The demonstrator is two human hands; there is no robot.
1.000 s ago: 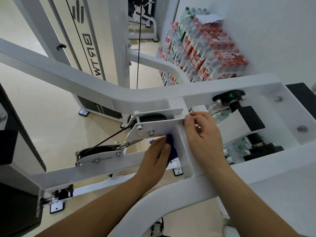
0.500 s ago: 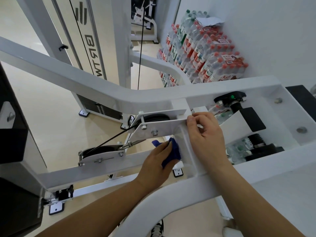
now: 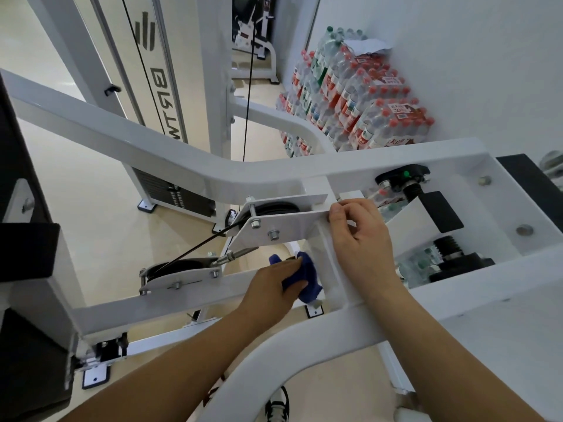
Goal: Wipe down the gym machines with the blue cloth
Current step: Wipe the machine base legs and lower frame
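Head view: the left hand (image 3: 275,286) clenches the blue cloth (image 3: 304,277) and has slid it lower down the white upright post (image 3: 327,263) than half a second ago, away from the pulley bracket (image 3: 286,228). The right hand (image 3: 361,239) still pinches the bracket's right edge, fingers curled around it.

Both forearms bare, no sleeves, watch or rings on left hand (image 3: 275,286) or right hand (image 3: 361,239); black-and-white shoe (image 3: 277,406) below.
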